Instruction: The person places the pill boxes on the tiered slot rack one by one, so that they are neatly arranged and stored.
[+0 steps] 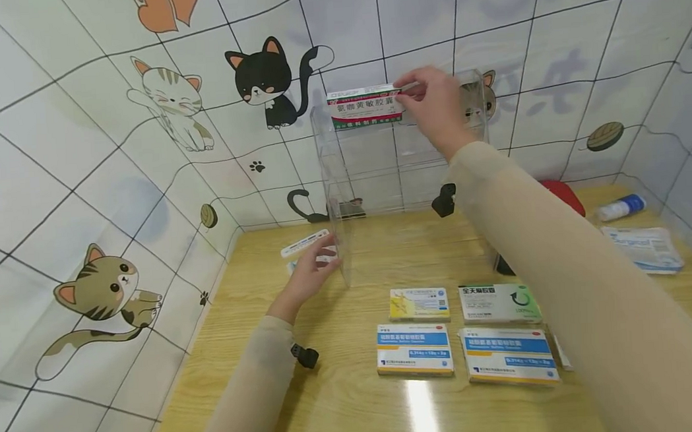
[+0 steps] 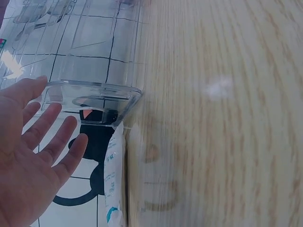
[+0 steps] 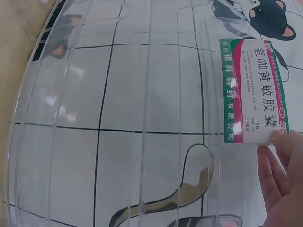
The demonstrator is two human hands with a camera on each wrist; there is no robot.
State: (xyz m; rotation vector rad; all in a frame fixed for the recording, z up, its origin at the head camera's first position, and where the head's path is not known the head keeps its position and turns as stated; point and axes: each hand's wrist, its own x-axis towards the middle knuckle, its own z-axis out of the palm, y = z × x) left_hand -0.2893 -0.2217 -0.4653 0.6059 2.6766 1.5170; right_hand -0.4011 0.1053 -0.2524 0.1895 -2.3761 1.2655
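Note:
My right hand (image 1: 437,108) pinches the right end of a white, red and green medicine box (image 1: 366,111). The box is at the top left of a clear plastic display rack (image 1: 335,203), close to its upper tier, and its printed front faces me. In the right wrist view the thumb and fingertips (image 3: 274,137) hold one end of the box. My left hand (image 1: 307,279) is low beside the rack's left panel. The left wrist view shows its fingers (image 2: 71,156) spread and relaxed, the thumb right at the panel's edge, with nothing held.
Two blue-and-white medicine boxes (image 1: 413,349), a yellow-and-white box (image 1: 419,304) and a green-and-white box (image 1: 499,303) lie in front of the rack. White packets (image 1: 304,243) lie by the left hand. Rightward are a white-and-blue bottle (image 1: 621,208), a packaged pouch (image 1: 645,249) and a red object (image 1: 563,196).

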